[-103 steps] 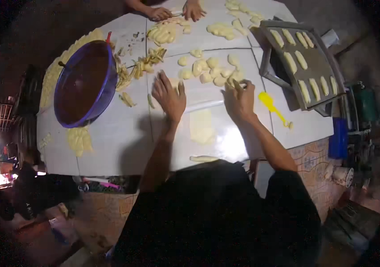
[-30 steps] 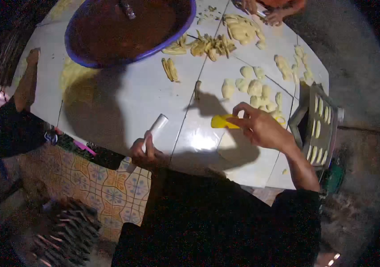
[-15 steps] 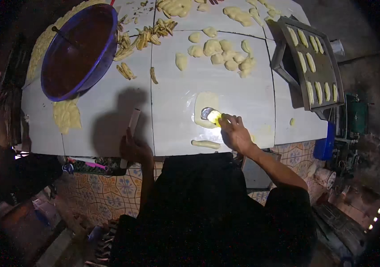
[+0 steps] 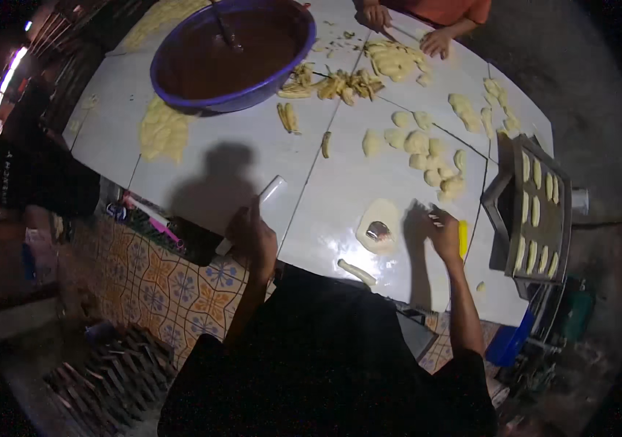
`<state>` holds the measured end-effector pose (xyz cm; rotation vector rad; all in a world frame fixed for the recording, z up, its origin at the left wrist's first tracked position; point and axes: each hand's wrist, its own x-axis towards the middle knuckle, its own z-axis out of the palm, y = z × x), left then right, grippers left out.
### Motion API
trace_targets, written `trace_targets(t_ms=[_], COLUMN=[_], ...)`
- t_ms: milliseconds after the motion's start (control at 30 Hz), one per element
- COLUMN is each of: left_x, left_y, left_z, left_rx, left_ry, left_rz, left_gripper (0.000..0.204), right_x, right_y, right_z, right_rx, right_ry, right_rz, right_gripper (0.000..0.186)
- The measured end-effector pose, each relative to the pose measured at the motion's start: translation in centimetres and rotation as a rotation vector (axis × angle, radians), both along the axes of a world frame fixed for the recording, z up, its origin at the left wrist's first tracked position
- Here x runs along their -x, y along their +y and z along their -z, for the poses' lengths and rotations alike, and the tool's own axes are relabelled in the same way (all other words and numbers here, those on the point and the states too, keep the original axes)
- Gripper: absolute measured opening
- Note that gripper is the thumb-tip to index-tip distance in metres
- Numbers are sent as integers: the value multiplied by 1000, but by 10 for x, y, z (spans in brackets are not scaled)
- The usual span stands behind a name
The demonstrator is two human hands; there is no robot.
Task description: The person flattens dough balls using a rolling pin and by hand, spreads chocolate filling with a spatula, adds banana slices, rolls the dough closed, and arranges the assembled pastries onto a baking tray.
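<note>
My left hand (image 4: 251,237) is closed around a white rod (image 4: 272,191), like a rolling pin, slanting over the table's near edge. Closed on a yellow-handled tool (image 4: 462,239), my right hand (image 4: 443,231) is just right of a flattened piece of dough (image 4: 369,239). Dark brown filling (image 4: 378,231) sits in the middle of that dough. The tool's working end is too dark to make out. Nearer to me lies a rolled strip of dough (image 4: 357,272).
A purple basin (image 4: 234,104) of brown filling stands far left, beside peeled bananas (image 4: 351,85). Dough balls (image 4: 418,142) lie beyond the flat dough. At right, a metal tray (image 4: 542,197) holds rolled pieces. Across the table, another person's hands (image 4: 437,44) are at some dough.
My right hand has drawn away from the dough to the right, leaving brown filling on it. My left hand still holds the rod. The view has shifted, bringing another person's hands in.
</note>
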<state>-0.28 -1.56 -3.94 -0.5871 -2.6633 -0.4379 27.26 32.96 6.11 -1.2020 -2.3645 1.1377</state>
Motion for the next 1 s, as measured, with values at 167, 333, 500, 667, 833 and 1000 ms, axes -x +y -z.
trace_targets(t_ms=[167, 333, 500, 667, 833, 1000], left_x=[-10, -3, 10, -19, -54, -64], left_y=[16, 10, 25, 92, 152, 170], left_z=[-33, -11, -46, -93, -73, -60], left_rx=[-44, -177, -245, -312, -248, -150], left_ry=[-97, -215, -180, -293, -491, -345], left_rz=[61, 63, 160, 776, 1098, 1036], left_gripper=[53, 55, 53, 41, 29, 12], right_x=[193, 276, 206, 93, 60, 46], right_y=[-49, -60, -70, -58, -65, -71], right_z=[4, 30, -30, -15, 24, 39], right_rx=[-40, -405, -60, 297, -346, -422], right_ry=[265, 435, 171, 234, 226, 249], right_rz=[-284, -369, -554, -375, -191, -107], right_gripper=[29, 25, 29, 25, 19, 18])
